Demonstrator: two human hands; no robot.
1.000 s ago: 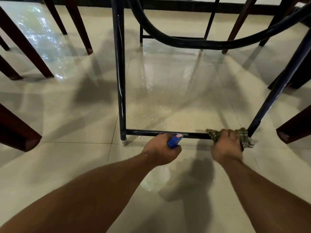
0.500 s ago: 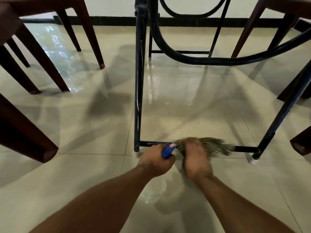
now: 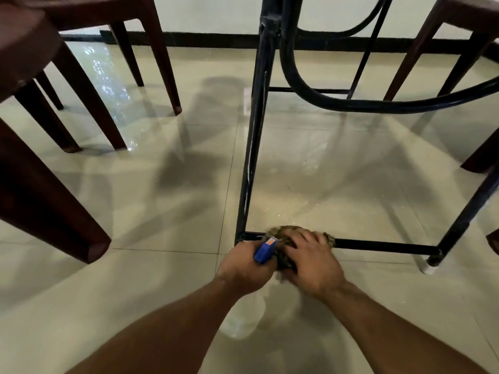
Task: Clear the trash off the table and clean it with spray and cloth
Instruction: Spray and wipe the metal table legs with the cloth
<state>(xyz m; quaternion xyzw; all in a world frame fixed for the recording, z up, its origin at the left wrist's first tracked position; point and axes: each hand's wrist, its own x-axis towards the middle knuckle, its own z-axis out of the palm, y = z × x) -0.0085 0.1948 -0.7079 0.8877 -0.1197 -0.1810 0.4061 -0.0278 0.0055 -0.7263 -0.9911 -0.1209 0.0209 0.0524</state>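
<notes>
Clenched round the neck of the spray bottle (image 3: 265, 251), the left hand (image 3: 240, 268) holds it low at about six o'clock in the view, the blue trigger head poking up between thumb and knuckles and the clear body hanging below the wrist. Just beside it, at its three o'clock, the right hand (image 3: 313, 265) has its fingers bent over the bunched cloth (image 3: 280, 232) and presses it onto the black crossbar (image 3: 383, 245) of the table frame. Whether the fingers wrap right round the bar is hidden by the cloth. The cloth sits at the bar's nine o'clock end, close to the foot of the upright leg (image 3: 252, 147). The rest of the bar runs bare toward three o'clock, to the leg with the white foot cap (image 3: 429, 268). This looks like the wiping step, applied to the frame down near the tiled floor (image 3: 135, 292), not the tabletop, which is out of sight above. The next move probably calls for firm pressure on the bar while the cloth slides along it or up the leg, with the bottle kept out of the way. Dark chair legs (image 3: 81, 109) stand at nine to eleven o'clock.
</notes>
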